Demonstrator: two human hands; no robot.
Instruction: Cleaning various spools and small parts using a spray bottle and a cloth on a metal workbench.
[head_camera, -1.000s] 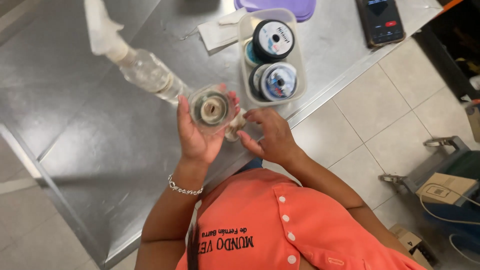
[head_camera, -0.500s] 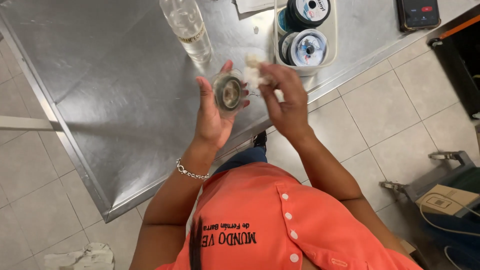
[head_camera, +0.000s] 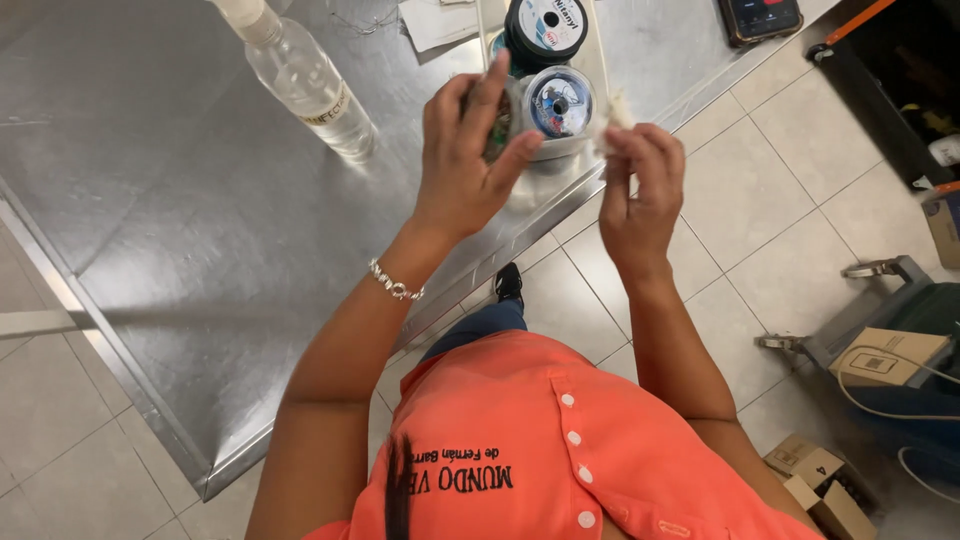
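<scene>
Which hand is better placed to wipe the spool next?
Right, probably. The right hand pinches a small white cloth wad and is otherwise free, close beside the spool. The left hand is wrapped around that spool, holding it up.

I see an orange shirt (head_camera: 600, 450) with a row of small white buttons (head_camera: 572, 437) running down its front placket and dark embroidered lettering across the chest. On my left wrist sits a thin silver chain bracelet (head_camera: 393, 283); both forearms are bare, the sleeves ending out of sight. Below the shirt hem I catch dark blue trousers (head_camera: 480, 325) and a black shoe (head_camera: 509, 283) on the tiles.
</scene>
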